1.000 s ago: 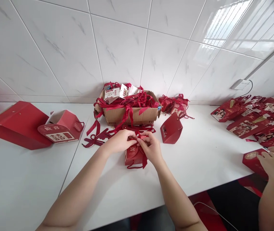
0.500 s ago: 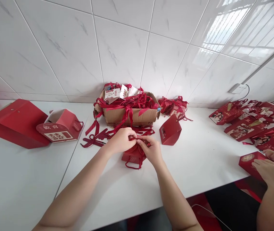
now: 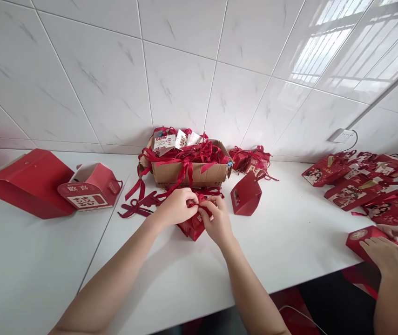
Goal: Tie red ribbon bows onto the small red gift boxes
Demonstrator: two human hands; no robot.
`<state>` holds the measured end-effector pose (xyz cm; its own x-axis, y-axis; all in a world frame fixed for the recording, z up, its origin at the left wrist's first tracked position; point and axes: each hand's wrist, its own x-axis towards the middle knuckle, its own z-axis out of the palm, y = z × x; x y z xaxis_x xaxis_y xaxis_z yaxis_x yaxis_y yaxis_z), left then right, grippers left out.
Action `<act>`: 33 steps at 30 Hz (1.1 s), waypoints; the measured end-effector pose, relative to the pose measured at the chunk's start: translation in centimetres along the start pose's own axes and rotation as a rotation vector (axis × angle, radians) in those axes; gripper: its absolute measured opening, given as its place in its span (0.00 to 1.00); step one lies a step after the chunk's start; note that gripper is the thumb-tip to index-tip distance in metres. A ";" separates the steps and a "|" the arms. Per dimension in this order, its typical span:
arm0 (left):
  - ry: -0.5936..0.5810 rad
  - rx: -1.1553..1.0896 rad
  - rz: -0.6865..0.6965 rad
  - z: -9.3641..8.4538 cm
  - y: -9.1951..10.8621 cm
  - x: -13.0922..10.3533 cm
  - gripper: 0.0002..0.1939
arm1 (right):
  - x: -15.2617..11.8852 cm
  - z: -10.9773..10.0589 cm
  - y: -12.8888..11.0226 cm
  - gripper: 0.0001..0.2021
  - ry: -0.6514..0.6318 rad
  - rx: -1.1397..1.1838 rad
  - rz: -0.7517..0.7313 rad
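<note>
A small red gift box (image 3: 192, 229) stands on the white table in front of me, partly covered by my hands. My left hand (image 3: 178, 206) is closed at its top left, pinching red ribbon (image 3: 199, 203). From the other side my right hand (image 3: 217, 221) also has its fingertips closed on the ribbon at the top of the box. Just behind lies a brown cardboard box (image 3: 199, 174) heaped with red ribbons and white tags. An upright red box (image 3: 247, 194) is to the right of my hands. Loose dark red ribbon pieces (image 3: 136, 207) lie to the left.
At left are a large red box (image 3: 34, 181) and a red box with a cord handle (image 3: 96, 184). Small red boxes (image 3: 251, 159) sit by the tiled wall. Far right, a co-worker's hands (image 3: 389, 253) hold a red box (image 3: 359, 239), near several decorated red boxes (image 3: 348, 190).
The small gift box has turned and its cord handle no longer shows in front. My hands stay close together over its top. The view has tilted slightly up.
</note>
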<state>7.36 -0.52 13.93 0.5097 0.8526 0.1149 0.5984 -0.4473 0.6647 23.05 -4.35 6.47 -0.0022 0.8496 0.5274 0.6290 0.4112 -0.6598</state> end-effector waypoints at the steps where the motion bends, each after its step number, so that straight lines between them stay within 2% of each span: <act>1: 0.006 -0.003 0.006 0.0 0.0 0.0 0.07 | 0.0 -0.1 -0.1 0.10 0.002 -0.018 -0.009; 3: 0.015 -0.005 0.025 0.0 -0.1 0.0 0.07 | 0.0 -0.2 -0.2 0.08 0.002 -0.022 -0.001; 6: 0.021 0.020 0.044 0.1 -0.2 0.1 0.08 | 0.1 -0.4 -0.2 0.06 -0.065 0.078 0.065; 11: 0.025 0.037 0.060 0.6 -0.8 0.4 0.10 | 0.5 -0.3 0.0 0.12 -0.166 0.396 0.275; 14: 0.033 0.033 0.059 0.8 -1.0 0.6 0.10 | 0.7 -0.1 0.1 0.14 -0.179 0.622 0.430; 17: 0.005 0.018 0.040 0.6 -0.9 0.4 0.10 | 0.7 0.3 0.2 0.14 -0.159 0.759 0.516; 20: -0.036 0.001 -0.006 -0.1 -0.7 0.0 0.09 | 0.6 0.7 0.2 0.15 -0.105 0.758 0.548; 24: -0.090 0.006 -0.056 -0.3 -0.9 -0.4 0.11 | 0.6 0.9 0.3 0.16 -0.050 0.700 0.522; 33: 0.012 0.035 0.007 1.1 -1.3 0.3 0.09 | 0.6 0.8 0.3 0.15 -0.025 0.621 0.505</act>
<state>7.41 0.00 12.28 0.5065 0.8527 0.1280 0.6162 -0.4618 0.6380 22.62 -3.48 6.23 0.1450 0.9864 0.0779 0.0109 0.0772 -0.9970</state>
